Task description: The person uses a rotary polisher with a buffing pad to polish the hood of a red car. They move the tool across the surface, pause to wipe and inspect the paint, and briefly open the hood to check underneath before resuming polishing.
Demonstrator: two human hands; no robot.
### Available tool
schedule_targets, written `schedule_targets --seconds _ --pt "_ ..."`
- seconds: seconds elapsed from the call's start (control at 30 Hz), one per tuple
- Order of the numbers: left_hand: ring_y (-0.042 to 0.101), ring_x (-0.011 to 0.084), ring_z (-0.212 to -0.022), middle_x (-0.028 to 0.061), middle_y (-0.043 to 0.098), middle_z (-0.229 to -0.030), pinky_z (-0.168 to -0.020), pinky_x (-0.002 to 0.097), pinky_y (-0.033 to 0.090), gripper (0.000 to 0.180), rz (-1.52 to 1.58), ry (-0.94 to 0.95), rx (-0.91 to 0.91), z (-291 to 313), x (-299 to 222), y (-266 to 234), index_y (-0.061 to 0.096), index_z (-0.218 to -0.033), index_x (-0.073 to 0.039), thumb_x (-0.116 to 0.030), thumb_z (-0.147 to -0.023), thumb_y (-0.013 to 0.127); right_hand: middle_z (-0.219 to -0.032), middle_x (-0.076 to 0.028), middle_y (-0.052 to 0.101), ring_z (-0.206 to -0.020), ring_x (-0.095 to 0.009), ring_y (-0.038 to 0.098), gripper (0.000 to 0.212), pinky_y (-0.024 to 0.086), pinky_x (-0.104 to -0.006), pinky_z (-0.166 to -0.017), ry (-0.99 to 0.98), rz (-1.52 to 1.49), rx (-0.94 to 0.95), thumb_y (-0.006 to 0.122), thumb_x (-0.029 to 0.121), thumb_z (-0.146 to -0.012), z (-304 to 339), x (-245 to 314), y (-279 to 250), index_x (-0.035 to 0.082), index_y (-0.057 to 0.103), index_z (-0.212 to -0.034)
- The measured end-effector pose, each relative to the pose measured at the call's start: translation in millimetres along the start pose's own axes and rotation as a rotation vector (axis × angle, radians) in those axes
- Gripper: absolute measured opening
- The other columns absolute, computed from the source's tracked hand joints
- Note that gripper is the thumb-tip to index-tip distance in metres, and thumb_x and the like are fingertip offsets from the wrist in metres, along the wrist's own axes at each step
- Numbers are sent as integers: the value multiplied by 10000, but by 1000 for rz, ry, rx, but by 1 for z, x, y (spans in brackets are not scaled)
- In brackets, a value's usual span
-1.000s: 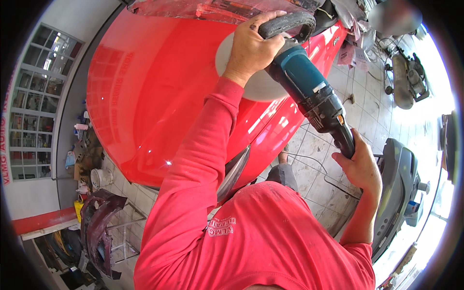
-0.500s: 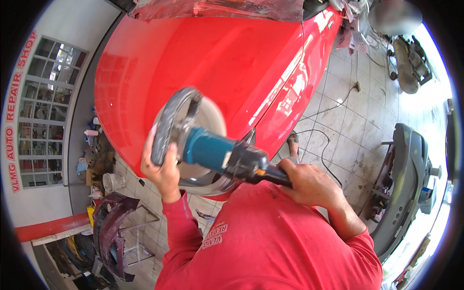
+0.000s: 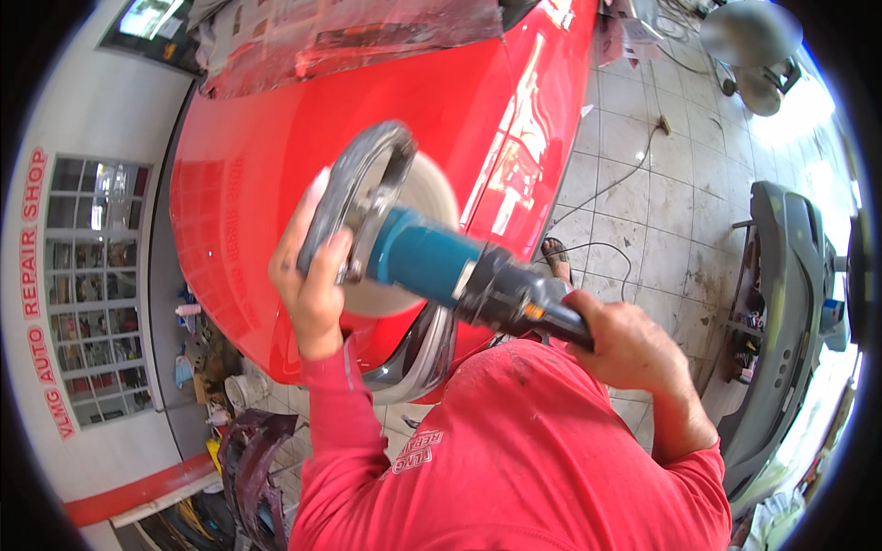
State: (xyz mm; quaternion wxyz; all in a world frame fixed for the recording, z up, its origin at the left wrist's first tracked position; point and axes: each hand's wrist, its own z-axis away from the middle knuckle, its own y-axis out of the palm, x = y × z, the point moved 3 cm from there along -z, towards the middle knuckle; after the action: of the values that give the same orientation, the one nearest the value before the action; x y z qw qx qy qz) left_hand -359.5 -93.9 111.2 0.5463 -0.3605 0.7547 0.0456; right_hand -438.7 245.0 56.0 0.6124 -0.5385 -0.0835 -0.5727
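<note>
A teal and black power polisher [image 3: 427, 257] lies across the middle of the view over the red car hood [image 3: 266, 174]. My left hand [image 3: 317, 280] is closed around its dark loop handle [image 3: 335, 202]. My right hand [image 3: 629, 344] wraps the black rear grip, near the orange switch. The pale round pad [image 3: 434, 188], blurred, sits against the hood beneath the tool head. Part of the pad is hidden by the handle and body. Close by the pad is the car's headlight [image 3: 427, 354].
Plastic and paper masking [image 3: 340, 46] covers the windshield area. A dark cord [image 3: 606, 197] runs over the tiled floor [image 3: 634, 216] at right. A grey bumper [image 3: 781, 321] stands far right, a maroon bumper part [image 3: 253, 477] lower left. A white bucket [image 3: 245, 390] is near the wall.
The polisher has shifted right and farther up the hood, with both my hands still on it. My view has turned, and more of the masking and headlight shows.
</note>
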Motion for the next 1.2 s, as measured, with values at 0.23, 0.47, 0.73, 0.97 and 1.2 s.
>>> schedule_targets --seconds 0.23,0.47,0.73,0.97,1.2 --pt "706 143 -1109 144 762 -1271 -970 299 555 443 101 199 269 -162 4 137 723 -1345 32 -87 -919 737 -926 -270 728 -972 -484 719 415 547 -517 -809 42 -105 -340 810 56 -836 -30 -49 -85 11 631 -1208" --pt "743 117 -951 124 802 -1117 -823 233 566 456 351 33 234 -150 8 132 689 -1383 51 -84 -949 720 -921 -166 708 -830 -227 662 418 546 -390 -830 82 -94 -337 794 21 -819 -35 -53 -82 3 646 -1210" --pt "687 221 -1204 190 714 -1359 -1037 339 536 509 -73 45 -117 40 -6 -25 663 -1414 71 -71 -926 677 -958 -236 758 -977 -434 739 498 569 -507 -846 63 56 156 794 195 -867 -11 18 11 38 636 -1312" --pt "696 175 -1055 185 702 -1402 -885 290 544 576 -173 -217 -452 199 6 -135 629 -1445 99 -114 -914 571 -969 -237 759 -984 -440 737 528 566 -541 -900 -217 134 467 748 298 -916 -30 59 96 64 604 -1367" --pt "656 106 -924 159 711 -1349 -802 224 510 603 -57 -276 -524 205 -9 -129 616 -1460 103 -73 -884 636 -963 -254 747 -979 -455 727 414 560 -543 -892 -215 133 451 701 269 -932 -26 60 99 26 622 -1258"
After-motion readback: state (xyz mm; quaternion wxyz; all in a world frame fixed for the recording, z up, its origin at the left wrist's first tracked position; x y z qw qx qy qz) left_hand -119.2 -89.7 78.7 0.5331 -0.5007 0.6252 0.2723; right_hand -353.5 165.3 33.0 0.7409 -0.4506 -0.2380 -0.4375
